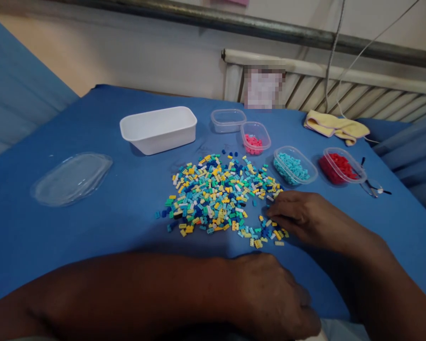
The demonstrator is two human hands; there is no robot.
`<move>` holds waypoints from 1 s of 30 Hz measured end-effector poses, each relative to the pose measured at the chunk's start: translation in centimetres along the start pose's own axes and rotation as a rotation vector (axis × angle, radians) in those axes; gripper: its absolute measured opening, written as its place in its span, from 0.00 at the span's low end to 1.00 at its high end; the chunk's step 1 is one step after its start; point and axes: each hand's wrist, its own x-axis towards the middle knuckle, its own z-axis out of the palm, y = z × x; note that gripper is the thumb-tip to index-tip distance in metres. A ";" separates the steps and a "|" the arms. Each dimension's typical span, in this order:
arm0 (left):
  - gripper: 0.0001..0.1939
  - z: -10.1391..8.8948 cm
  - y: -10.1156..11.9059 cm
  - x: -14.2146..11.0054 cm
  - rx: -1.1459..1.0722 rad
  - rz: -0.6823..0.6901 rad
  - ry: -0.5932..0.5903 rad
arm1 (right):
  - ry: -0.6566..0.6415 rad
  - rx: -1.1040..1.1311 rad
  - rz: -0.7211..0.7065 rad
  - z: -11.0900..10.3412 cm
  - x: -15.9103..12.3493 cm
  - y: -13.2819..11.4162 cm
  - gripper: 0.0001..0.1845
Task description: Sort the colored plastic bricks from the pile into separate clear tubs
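Observation:
A spread pile of small building bricks (pixel 213 194) in blue, teal, green, yellow and white lies on the blue table cover. At its right edge, my right hand (pixel 301 215) reaches down with fingers bent and held together, touching the bricks there; whatever is between the fingertips is hidden. My left forearm crosses the front of the table, and my left hand (pixel 277 296) is curled near the table's front edge, below the pile. Its fingers point down and away, so anything inside them cannot be seen.
Behind the pile stand a white tub (pixel 159 130), a clear container (pixel 228 124), and containers with pink bricks (pixel 253 143), light blue bricks (pixel 293 166) and red bricks (pixel 341 166). Clear lids (pixel 73 179) lie left. Glasses (pixel 375 190) and a yellow cloth (pixel 335 126) are right.

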 end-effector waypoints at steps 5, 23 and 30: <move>0.03 -0.1 0.0 0.0 -0.003 0.000 0.009 | -0.014 -0.077 0.093 0.3 0.2 -0.7 0.11; 0.04 0.0 -0.1 0.0 -0.026 0.005 -0.008 | 0.255 0.917 0.407 0.4 1.5 -2.4 0.11; 0.04 0.3 -0.2 -0.2 -0.019 0.009 0.055 | 0.473 0.777 0.344 0.8 1.5 -1.5 0.10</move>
